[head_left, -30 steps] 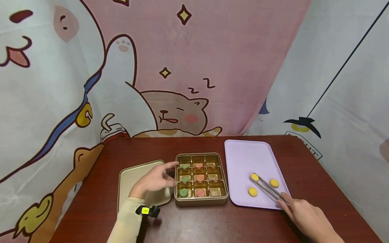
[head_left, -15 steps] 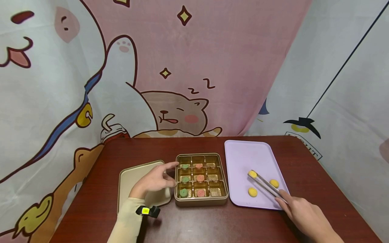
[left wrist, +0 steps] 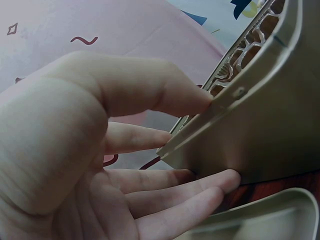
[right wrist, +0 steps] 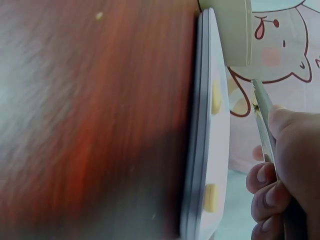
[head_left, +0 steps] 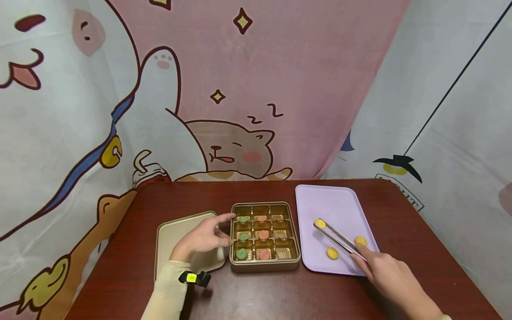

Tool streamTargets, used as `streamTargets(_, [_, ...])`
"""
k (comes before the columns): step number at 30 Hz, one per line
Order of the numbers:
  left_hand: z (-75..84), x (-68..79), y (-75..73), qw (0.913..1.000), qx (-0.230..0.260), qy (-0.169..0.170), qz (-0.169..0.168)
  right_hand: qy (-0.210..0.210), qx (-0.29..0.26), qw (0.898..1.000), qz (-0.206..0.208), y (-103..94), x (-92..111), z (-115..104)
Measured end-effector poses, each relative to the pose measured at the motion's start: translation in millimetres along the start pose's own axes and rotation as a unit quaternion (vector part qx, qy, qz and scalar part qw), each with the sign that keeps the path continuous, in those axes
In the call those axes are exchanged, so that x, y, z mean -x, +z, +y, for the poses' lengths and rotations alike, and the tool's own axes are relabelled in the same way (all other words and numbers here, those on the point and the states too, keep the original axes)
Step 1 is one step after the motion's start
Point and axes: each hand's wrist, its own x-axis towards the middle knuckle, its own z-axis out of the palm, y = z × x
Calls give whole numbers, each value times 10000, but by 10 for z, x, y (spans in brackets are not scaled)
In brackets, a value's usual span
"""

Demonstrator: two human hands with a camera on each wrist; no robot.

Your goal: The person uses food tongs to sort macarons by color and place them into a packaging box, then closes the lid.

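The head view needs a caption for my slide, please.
Right hand holds a yellow disc in tongs above the tray; left hand touches the box.

A curtained-off indoor corner, its wider setting unclear: wrinkled cartoon-cat fabric [head_left: 300,89] hangs just behind a reddish-brown table [head_left: 256,293], with paler printed fabric [head_left: 460,111] along the right

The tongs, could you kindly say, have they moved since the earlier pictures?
Yes; judged against the lilac tray, the tongs have shifted left, toward the gold box.
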Motion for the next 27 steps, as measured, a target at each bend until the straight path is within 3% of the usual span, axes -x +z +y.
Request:
streamTargets(9, [-9, -4, 3, 9999, 95, -24, -47, -463, -63, 9983, 349, 2, -56, -197])
streamTargets(27, [-1, -4, -1, 10000, 23, 39, -26, -1342, 132, 9865, 929, -75, 97, -509])
